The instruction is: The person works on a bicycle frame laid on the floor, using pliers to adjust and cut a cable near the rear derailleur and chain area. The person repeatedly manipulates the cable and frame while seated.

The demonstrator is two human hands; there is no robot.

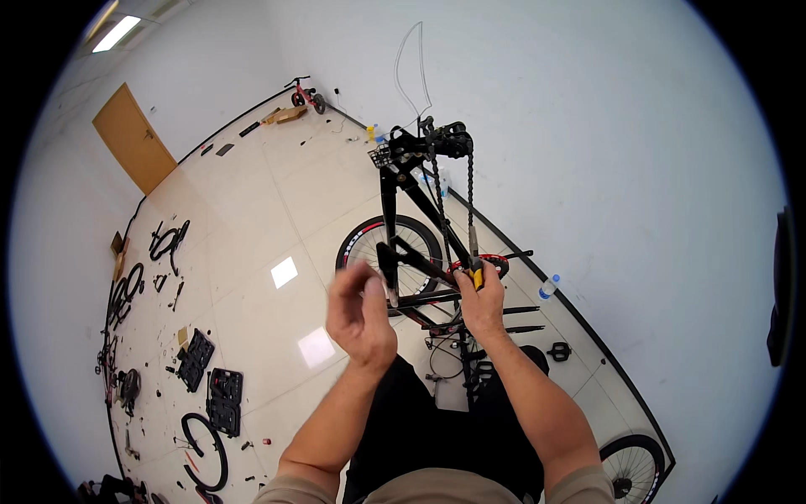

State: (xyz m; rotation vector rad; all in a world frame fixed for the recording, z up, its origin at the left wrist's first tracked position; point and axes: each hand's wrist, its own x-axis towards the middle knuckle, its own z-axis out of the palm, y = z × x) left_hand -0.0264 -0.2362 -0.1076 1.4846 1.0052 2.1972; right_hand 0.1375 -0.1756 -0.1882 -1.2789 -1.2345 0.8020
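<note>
A black bicycle frame [411,193] stands upside-down or tilted in front of me, a chain [470,189] hanging from its top. My right hand [481,304] grips a yellow-and-black handled tool [477,274], its metal end at the chain, beside the red-and-black chainring [502,268]. My left hand [361,315] is raised left of the frame, fingers curled and slightly blurred; whether anything is inside them is hidden. Behind the frame is a wheel [353,243] with red-and-white markings on its tyre.
Open tool cases [224,401], loose parts and a bent tyre [217,458] lie on the left floor. A water bottle [549,286] and pedal [559,351] are right of me near the wall. Another wheel [630,470] lies lower right. A small red bike [309,97] stands far back.
</note>
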